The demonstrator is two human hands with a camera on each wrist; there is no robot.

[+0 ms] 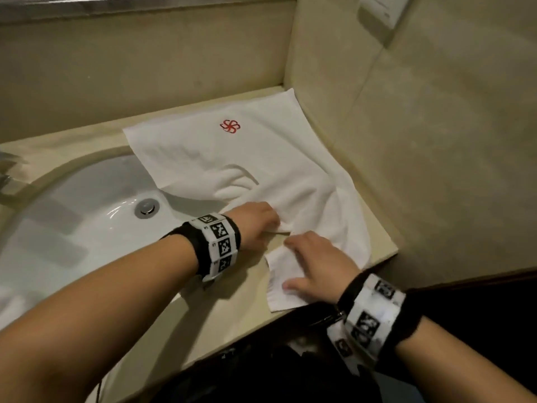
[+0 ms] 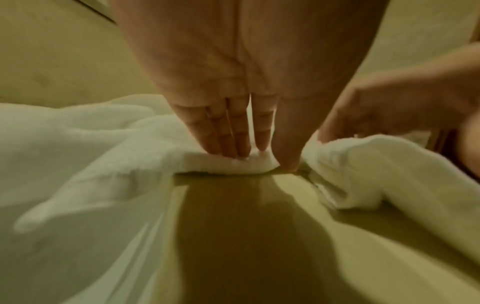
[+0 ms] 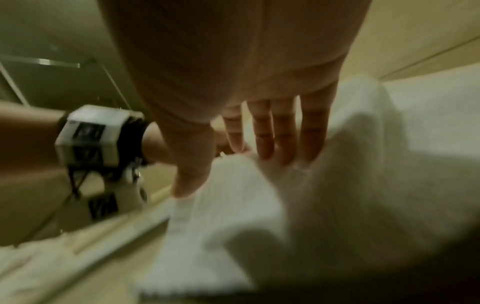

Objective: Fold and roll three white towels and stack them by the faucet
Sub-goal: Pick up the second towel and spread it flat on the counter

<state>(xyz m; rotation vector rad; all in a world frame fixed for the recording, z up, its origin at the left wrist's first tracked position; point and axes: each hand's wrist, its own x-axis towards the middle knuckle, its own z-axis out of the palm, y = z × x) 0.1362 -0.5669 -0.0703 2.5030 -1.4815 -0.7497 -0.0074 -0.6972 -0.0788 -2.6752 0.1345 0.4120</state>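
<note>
One white towel (image 1: 232,164) with a red logo (image 1: 230,126) lies spread on the counter to the right of the sink, its near edge rumpled. My left hand (image 1: 273,225) pinches that near edge; in the left wrist view the thumb and fingers (image 2: 233,148) nip a fold of the towel (image 2: 78,144). Just to its right, my right hand (image 1: 287,263) lies on a turned-over corner of the towel, fingers straight. In the right wrist view these fingers (image 3: 283,144) press flat on the towel (image 3: 259,205). The faucet (image 1: 5,175) shows only at the far left edge.
The white sink basin (image 1: 87,213) with its drain (image 1: 146,207) takes up the left. The beige counter (image 1: 226,303) ends at a wall on the right and at the back. Its front edge runs just below my right hand. A white wall plate (image 1: 380,10) hangs top right.
</note>
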